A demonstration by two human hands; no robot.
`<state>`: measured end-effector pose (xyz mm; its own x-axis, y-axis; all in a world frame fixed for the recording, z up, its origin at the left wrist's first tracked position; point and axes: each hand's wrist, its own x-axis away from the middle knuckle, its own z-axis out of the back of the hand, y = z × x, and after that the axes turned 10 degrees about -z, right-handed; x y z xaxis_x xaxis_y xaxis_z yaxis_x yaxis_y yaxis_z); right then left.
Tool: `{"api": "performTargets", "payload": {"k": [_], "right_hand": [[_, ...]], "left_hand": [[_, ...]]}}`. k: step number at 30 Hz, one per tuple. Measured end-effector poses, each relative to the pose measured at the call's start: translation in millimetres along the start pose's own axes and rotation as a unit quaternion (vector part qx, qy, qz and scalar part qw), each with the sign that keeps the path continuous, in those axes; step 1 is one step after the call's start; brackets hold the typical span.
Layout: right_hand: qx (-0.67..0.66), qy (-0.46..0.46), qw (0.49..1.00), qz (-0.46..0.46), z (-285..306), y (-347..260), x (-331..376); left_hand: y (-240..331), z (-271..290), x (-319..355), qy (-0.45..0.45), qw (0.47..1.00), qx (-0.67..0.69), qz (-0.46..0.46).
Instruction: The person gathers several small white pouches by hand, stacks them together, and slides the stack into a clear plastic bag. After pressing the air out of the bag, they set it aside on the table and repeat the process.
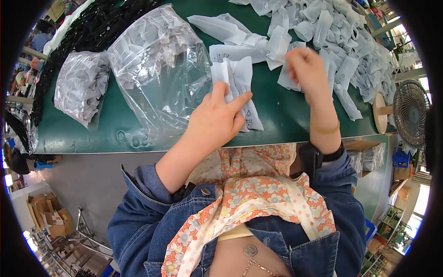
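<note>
My left hand presses on a small stack of flat white pouches near the table's front edge, gripping it between bent fingers and thumb. The index and middle fingers lie across its creased top. To the right, my right hand is raised over loose white pouches, with its fingers curled in. Their tips are blurred, and whatever they hold cannot be made out. Between the two hands and beyond them, more white pouches lie overlapping.
A large clear plastic bag partly filled with white pouches lies left of my hands, beside a smaller full bag. Black straps heap at the far left. A pile of white pouches spreads far right. A fan stands at the right edge.
</note>
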<state>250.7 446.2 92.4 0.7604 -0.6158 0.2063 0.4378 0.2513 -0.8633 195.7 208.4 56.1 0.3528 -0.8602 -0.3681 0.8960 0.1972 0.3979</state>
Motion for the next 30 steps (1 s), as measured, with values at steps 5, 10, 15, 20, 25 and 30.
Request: {"api": "performTargets", "payload": {"k": [5, 10, 15, 20, 25, 30], "right_hand": [[0.220, 0.162, 0.961, -0.043, -10.6, 13.2, -61.9], [0.163, 0.212, 0.962, 0.056, -8.1, 18.1, -49.9], [0.013, 0.092, 0.993, 0.076, -6.5, 17.1, 27.1], [0.176, 0.036, 0.944, 0.278, -60.6, 36.9, 61.0], [0.096, -0.184, 0.926, 0.316, -36.5, 20.6, 37.3], [0.119, -0.053, 0.974, 0.186, -44.6, -11.2, -6.6]], "left_hand": [[2.6, -1.1, -4.6, -0.003, 1.000, -0.007, -0.002], [2.5, -1.3, -2.1, 0.007, 1.000, -0.006, 0.004], [0.4, -2.2, 1.4, 0.016, 1.000, -0.017, 0.006], [7.1, -3.0, -2.8, 0.026, 0.998, -0.053, 0.000], [11.1, 11.2, -4.5, -0.079, 0.990, -0.109, 0.035], [11.8, 9.1, -6.5, -0.062, 0.989, -0.131, 0.032]]}}
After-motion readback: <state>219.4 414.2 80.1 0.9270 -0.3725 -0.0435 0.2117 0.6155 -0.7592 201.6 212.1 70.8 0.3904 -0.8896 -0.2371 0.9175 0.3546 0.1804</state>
